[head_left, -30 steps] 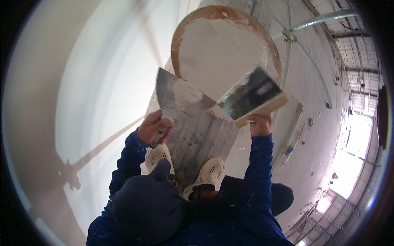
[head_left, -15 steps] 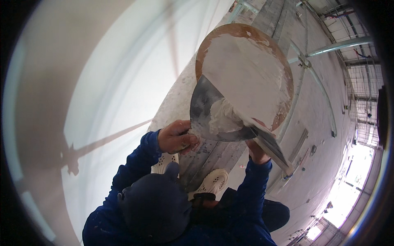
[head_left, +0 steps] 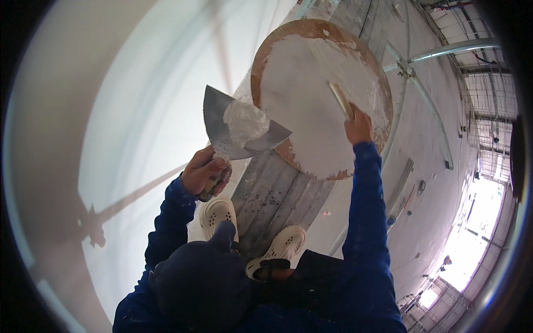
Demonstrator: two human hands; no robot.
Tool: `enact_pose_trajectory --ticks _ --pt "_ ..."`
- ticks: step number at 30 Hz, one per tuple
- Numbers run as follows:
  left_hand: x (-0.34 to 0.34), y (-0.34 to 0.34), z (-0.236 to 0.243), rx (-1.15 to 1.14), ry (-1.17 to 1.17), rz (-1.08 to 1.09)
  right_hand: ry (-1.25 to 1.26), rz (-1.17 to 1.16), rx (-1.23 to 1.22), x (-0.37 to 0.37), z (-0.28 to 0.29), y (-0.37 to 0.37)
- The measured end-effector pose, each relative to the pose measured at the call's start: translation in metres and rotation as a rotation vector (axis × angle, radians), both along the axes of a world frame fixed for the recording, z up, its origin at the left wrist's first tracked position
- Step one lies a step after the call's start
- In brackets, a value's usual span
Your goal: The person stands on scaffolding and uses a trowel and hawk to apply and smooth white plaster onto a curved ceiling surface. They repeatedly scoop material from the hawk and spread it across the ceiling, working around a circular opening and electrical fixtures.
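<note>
My left hand [head_left: 205, 175] grips a wide putty knife [head_left: 214, 122] with a lump of white plaster [head_left: 244, 119] on its steel blade, raised at the near left of a round brown board [head_left: 258, 75] coated mostly in white. My right hand [head_left: 360, 123] grips a trowel [head_left: 340, 99] with a pale, straight top part, held over the white coating on the board's right half; its blade is hard to make out, and I cannot tell whether it touches. Patches of brown show around the board's rim.
A white wall [head_left: 127, 144] rises at my left. Grey planks [head_left: 266, 188] lie under the board and around my cream clogs [head_left: 218, 213]. Metal scaffold pipes [head_left: 427, 111] run at the right, beside a pale, marked surface [head_left: 427, 216]. A bright opening [head_left: 477, 227] shows at the far right.
The putty knife and trowel, overlapping half a second ago, are now apart. My left hand moved up and left; my right hand moved up over the board's coated face.
</note>
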State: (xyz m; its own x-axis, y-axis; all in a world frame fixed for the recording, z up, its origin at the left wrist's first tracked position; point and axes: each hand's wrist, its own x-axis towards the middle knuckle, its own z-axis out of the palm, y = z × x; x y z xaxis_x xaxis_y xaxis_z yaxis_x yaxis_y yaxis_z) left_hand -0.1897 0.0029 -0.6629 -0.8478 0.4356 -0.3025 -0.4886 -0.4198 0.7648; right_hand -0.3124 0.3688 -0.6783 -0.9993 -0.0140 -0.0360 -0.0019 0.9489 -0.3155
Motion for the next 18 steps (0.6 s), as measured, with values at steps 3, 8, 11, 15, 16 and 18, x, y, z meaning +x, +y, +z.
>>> enact_pose_trajectory --ticks 3,8,11,15,16,18 --pt "0.004 -0.004 -0.006 0.02 -0.035 -0.01 -0.058 -0.066 0.036 -0.044 -0.036 0.007" --pt "0.004 -0.008 -0.014 -0.06 -0.077 0.028 -0.099 -0.074 0.264 -0.019 -0.087 -0.011" --pt "0.006 -0.009 -0.011 -0.034 -0.081 0.073 -0.279 0.075 0.207 0.043 -0.061 -0.057" --pt "-0.015 0.009 -0.016 -0.03 -0.051 0.006 -0.324 0.237 0.203 0.14 -0.062 -0.069" --pt "-0.018 0.013 -0.019 -0.029 -0.06 -0.009 -0.394 0.272 0.158 0.148 -0.046 -0.069" --pt "-0.021 0.014 -0.02 -0.038 -0.037 -0.011 -0.444 0.308 0.072 0.145 -0.026 -0.056"
